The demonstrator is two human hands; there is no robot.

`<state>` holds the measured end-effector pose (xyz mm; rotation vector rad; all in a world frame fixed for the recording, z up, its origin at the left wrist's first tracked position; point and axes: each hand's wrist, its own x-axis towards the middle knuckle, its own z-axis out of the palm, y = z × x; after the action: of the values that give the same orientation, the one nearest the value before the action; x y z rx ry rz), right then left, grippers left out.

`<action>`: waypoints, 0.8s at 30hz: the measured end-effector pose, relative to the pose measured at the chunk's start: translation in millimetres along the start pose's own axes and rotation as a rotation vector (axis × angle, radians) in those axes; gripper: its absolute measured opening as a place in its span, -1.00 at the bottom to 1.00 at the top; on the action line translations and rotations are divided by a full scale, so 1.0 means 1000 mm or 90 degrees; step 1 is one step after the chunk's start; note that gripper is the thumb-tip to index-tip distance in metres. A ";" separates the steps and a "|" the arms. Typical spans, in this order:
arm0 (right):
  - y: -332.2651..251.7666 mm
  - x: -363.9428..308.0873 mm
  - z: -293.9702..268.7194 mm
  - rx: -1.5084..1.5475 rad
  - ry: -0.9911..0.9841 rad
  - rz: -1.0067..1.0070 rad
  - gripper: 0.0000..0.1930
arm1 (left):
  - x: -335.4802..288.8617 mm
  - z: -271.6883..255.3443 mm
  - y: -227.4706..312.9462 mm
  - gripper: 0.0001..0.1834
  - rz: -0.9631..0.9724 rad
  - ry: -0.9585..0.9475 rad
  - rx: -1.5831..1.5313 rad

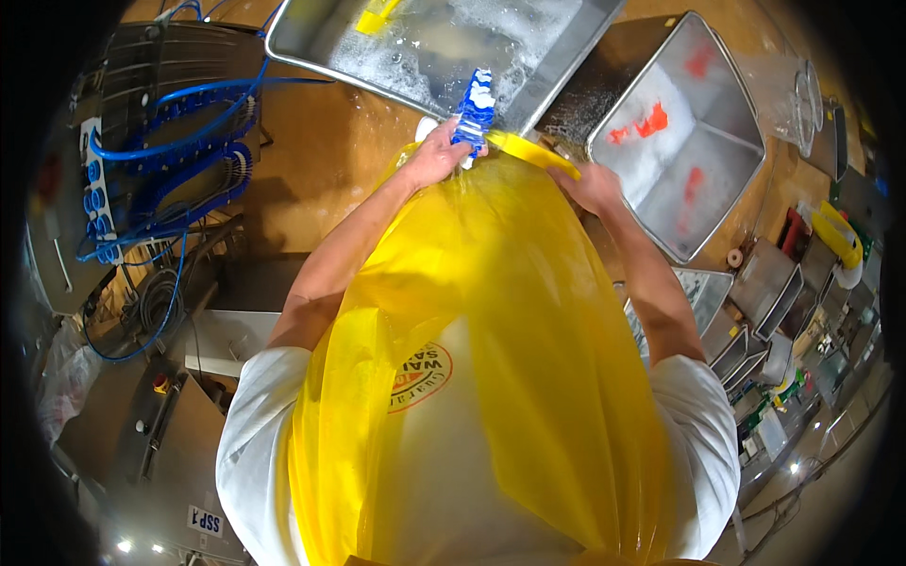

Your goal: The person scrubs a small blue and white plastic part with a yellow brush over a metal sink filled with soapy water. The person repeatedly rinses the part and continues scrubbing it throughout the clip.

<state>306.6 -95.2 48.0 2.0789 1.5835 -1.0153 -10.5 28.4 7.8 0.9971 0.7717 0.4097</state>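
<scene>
My left hand (440, 154) is closed around a blue ridged plastic piece (477, 108) with white suds on it, which sticks up at the near rim of a metal tub (377, 87). In my right hand (595, 187) is the end of a yellow handle (533, 153), likely a brush's. Its far end reaches across to the blue piece; whether bristles touch it is hidden. Foamy water fills the tub, and a yellow tool (376, 17) lies at its far left.
Right of the tub stands a deep metal bin (675, 250) with foam and red pieces inside. Blue hoses (203, 87) and coiled cable (160, 300) hang by machinery on the left. Several metal containers (769, 288) crowd the far right. A yellow apron (557, 358) covers my front.
</scene>
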 end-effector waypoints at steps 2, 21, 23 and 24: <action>0.009 0.007 -0.011 -0.022 0.050 0.015 -0.31 | 0.011 -0.010 -0.008 -0.65 0.000 -0.022 -0.014; -0.092 0.027 0.002 0.058 0.173 -0.086 -0.28 | 0.011 0.001 0.008 -0.71 -0.062 -0.009 0.058; -0.055 0.020 -0.001 -0.014 0.020 -0.014 -0.28 | 0.016 -0.008 0.008 -0.73 -0.067 -0.008 -0.020; -0.038 0.000 -0.018 -0.025 -0.058 0.035 -0.28 | 0.009 -0.009 -0.006 -0.73 -0.050 0.006 -0.059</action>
<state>277.1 -71.4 66.3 2.0092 1.4829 -1.0353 -11.9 36.5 -3.6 0.8760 0.7913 0.3787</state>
